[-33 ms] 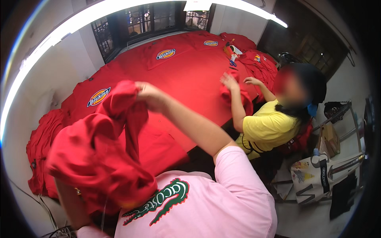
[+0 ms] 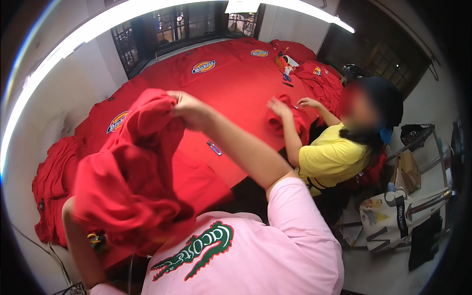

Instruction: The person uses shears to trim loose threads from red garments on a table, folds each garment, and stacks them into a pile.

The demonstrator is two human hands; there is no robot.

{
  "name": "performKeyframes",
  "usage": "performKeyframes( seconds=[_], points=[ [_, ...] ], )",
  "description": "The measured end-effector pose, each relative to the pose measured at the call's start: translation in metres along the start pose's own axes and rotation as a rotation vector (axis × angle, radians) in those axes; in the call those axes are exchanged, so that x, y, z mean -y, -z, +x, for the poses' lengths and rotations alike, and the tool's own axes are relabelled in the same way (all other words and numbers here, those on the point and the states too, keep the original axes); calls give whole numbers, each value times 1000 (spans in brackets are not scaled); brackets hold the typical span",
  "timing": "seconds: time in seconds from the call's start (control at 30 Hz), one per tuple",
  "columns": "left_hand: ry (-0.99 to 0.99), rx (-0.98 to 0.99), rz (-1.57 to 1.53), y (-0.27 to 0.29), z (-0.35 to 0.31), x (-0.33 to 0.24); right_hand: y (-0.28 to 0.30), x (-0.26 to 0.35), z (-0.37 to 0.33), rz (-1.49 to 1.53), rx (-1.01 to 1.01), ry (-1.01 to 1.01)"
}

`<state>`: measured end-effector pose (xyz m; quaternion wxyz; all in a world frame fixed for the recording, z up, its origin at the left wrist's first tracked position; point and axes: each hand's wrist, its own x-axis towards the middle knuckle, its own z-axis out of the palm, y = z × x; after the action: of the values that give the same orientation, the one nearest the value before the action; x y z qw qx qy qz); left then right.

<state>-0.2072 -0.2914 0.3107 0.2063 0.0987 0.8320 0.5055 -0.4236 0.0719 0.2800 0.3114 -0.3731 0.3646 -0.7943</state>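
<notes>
A bunched red garment (image 2: 130, 187) hangs in front of me, raised above the table, its folds covering much of the left side. My right hand (image 2: 191, 110) is closed on its upper end, fingers pinching the cloth. At its lower left is my left hand (image 2: 70, 207); the cloth covers its fingers, so their grip cannot be seen. Small blue thread snips (image 2: 214, 147) lie on the red cloth of the table (image 2: 231, 118), below my right forearm.
Across the table, a co-worker in a yellow shirt (image 2: 332, 152) handles another red garment (image 2: 280, 118). Blue-handled scissors (image 2: 287, 76) and a tape dispenser (image 2: 285, 61) lie at the far right. Piled red garments (image 2: 51, 189) sit at the left. A white tote bag (image 2: 386, 221) hangs at right.
My right hand and the garment's upper end have risen slightly. The garment's lower left part has swung right, uncovering more of my left wrist. The blue snips now show on the table.
</notes>
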Motion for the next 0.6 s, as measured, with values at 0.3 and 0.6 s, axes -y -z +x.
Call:
performKeyframes(
  seconds=[0.3,0.6],
  points=[
    [734,-101,1015,62,-66,51,-36,122,-1,-2221,321,-595],
    [-37,-1666,1297,36,-129,0,26,176,-6,-2618,-459,1208]
  ],
)
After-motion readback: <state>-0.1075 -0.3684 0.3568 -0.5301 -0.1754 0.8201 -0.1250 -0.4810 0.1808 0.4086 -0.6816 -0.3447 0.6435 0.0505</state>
